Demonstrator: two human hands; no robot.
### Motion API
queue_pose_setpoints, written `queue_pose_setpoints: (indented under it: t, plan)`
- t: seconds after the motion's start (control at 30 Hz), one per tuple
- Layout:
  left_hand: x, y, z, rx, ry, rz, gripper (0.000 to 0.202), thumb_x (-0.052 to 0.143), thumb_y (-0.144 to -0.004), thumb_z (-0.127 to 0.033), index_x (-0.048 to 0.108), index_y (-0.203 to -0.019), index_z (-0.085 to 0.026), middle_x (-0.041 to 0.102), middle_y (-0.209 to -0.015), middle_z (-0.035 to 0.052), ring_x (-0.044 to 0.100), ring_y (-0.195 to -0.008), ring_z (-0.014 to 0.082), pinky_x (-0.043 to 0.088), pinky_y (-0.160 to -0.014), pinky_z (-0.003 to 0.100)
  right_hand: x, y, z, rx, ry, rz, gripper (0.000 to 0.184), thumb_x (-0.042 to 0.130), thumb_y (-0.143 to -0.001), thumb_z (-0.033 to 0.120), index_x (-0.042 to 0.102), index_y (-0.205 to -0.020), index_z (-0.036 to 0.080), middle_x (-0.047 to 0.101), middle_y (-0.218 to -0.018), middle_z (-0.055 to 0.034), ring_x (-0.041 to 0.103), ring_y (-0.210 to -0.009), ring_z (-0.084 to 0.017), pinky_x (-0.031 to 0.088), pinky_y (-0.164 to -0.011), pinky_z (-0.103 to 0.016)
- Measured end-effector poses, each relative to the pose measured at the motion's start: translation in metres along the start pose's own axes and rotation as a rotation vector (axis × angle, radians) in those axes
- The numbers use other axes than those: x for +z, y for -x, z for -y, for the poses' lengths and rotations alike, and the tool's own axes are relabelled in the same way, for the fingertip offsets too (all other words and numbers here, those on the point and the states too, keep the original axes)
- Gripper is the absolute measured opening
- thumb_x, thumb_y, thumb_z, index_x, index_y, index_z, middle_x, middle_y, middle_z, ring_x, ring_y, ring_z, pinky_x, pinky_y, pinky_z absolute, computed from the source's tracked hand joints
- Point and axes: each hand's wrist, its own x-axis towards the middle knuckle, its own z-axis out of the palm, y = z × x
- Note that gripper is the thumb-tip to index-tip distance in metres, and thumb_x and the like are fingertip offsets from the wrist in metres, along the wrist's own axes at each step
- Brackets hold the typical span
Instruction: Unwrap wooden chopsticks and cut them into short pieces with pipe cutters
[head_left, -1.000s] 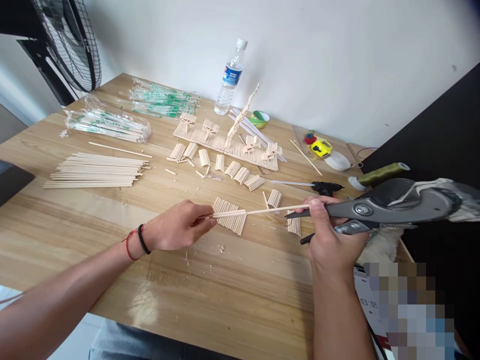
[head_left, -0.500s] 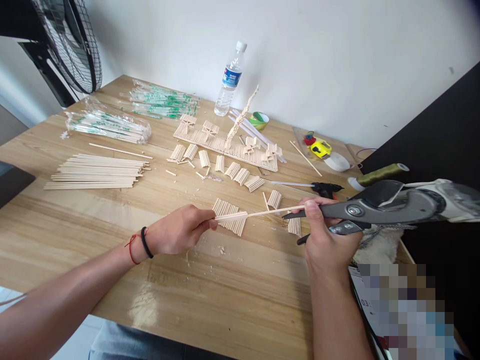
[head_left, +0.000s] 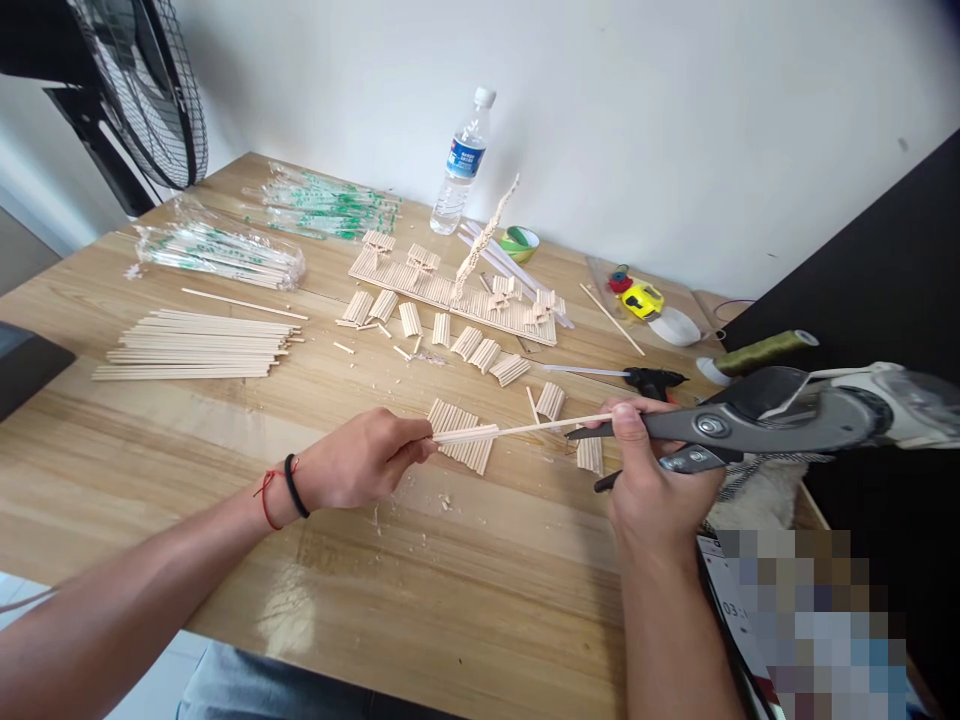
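Note:
My left hand [head_left: 360,458] pinches the near end of a thin wooden stick [head_left: 525,428], held level just above the table. My right hand [head_left: 652,480] is closed round the grey shears [head_left: 750,425], and its thumb and forefinger also hold the stick's far end by the blade tips. The shears' jaws are slightly apart beside the stick. Under the stick lies a slanted panel of short glued sticks [head_left: 461,433]. Two smaller stick bundles [head_left: 589,453] lie close to the right hand.
A stack of long sticks [head_left: 195,344] and packs of wrapped chopsticks [head_left: 221,252] lie at the left. A stick model [head_left: 450,285], water bottle [head_left: 463,162], glue gun [head_left: 652,378], tape measure [head_left: 642,298] and thread spool [head_left: 757,348] stand further back. A fan [head_left: 142,90] is at top left.
Both hands and the stick have barely shifted; the shears moved slightly left along the stick between the first frame and now.

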Motion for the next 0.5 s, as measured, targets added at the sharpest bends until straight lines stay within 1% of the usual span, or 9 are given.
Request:
queue_pose_setpoints:
  t: [0.2,0.37,0.5]
  plan:
    - [-0.0022,-0.0009,-0.0037,-0.020,0.005,0.045,0.028,0.039,-0.103,-0.027,0.040,-0.075,-0.022,0.034,-0.057,-0.0071,0.028,-0.050,0.0119,0.021,-0.054,0.029,0.0011,0.0017,-0.0013,-0.006,0.012,0.003,0.025,0.080,-0.086,0.041,0.070,-0.082,0.019,0.070,-0.074,0.0004,0.069,-0.066,-0.019,0.057,-0.072,-0.037]
    - [-0.0027,-0.0005,-0.0039,-0.029,0.008,0.085,0.021,0.039,-0.101,-0.023,0.044,-0.080,-0.022,0.039,-0.060,-0.0054,0.034,-0.053,0.0132,0.024,-0.056,0.028,0.0021,0.0024,-0.0017,-0.018,0.025,0.007,0.024,0.080,-0.086,0.041,0.070,-0.081,0.019,0.070,-0.074,0.0005,0.069,-0.065,-0.019,0.057,-0.070,-0.036]
    - [-0.0015,-0.0001,-0.0025,-0.013,0.006,0.058,0.023,0.039,-0.100,-0.023,0.041,-0.078,-0.022,0.034,-0.058,-0.0066,0.029,-0.051,0.0130,0.023,-0.055,0.028,0.0020,0.0019,-0.0012,-0.006,0.007,0.005,0.026,0.081,-0.085,0.042,0.070,-0.083,0.019,0.070,-0.075,0.0006,0.069,-0.065,-0.019,0.058,-0.070,-0.037]
